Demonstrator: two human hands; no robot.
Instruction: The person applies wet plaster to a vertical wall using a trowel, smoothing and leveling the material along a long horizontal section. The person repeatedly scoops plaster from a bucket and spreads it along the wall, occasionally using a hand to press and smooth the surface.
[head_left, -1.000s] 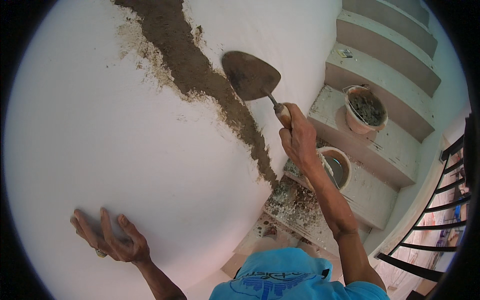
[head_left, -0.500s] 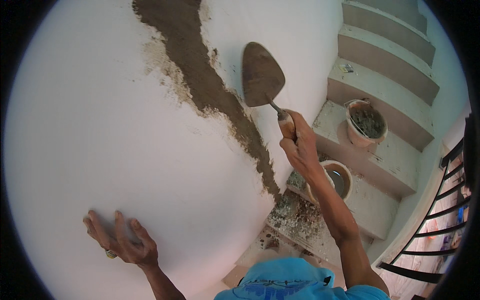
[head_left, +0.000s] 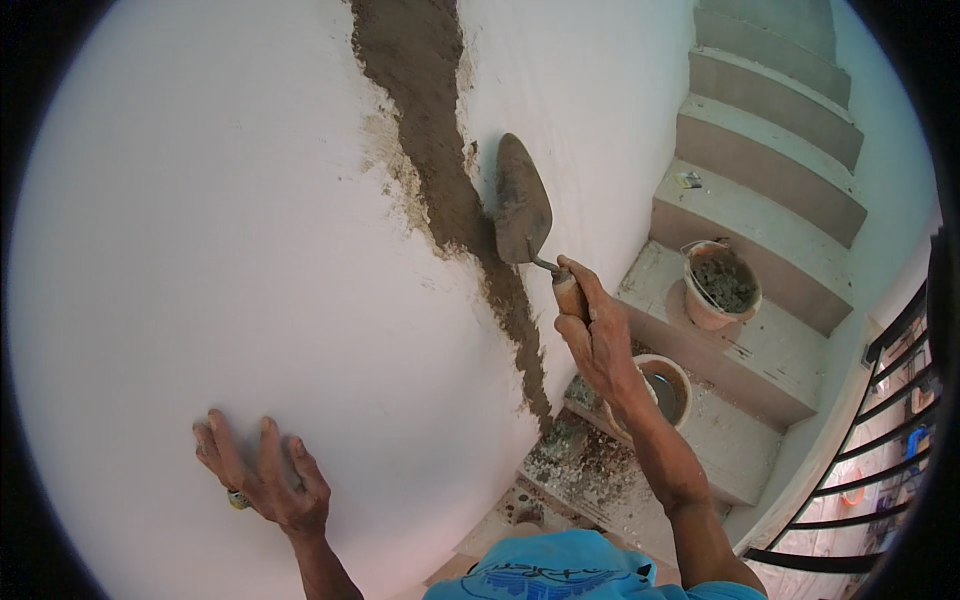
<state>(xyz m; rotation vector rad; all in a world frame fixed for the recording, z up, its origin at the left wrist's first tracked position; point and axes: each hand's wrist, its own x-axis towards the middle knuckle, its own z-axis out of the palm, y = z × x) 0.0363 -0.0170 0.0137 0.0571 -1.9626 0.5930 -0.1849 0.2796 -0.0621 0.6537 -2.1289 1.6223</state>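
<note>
My right hand point(head_left: 598, 342) is closed round the wooden handle of a pointing-shaped masonry trowel point(head_left: 522, 200). The blade is tilted, its left edge at or very near a strip of wet grey-brown mortar point(head_left: 430, 130); contact cannot be made out for certain. This ragged strip runs down the white wall point(head_left: 200, 250) from the top to the stair, with thin smears along its borders. At the lower left my left hand point(head_left: 275, 478), a ring on one finger, rests against the wall with fingers spread, holding nothing.
A bucket of grey mortar point(head_left: 722, 284) stands on a stair tread at the right. Partly behind my right forearm is a second bucket point(head_left: 668, 388) with liquid in it. Mortar crumbs point(head_left: 585, 455) litter the lower step. A black railing point(head_left: 855, 460) borders the stairs.
The trowel has turned so its blade shows narrower, and it has come lower beside the mortar strip. My left hand keeps its spread pose on the wall. The whole view has shifted slightly.
</note>
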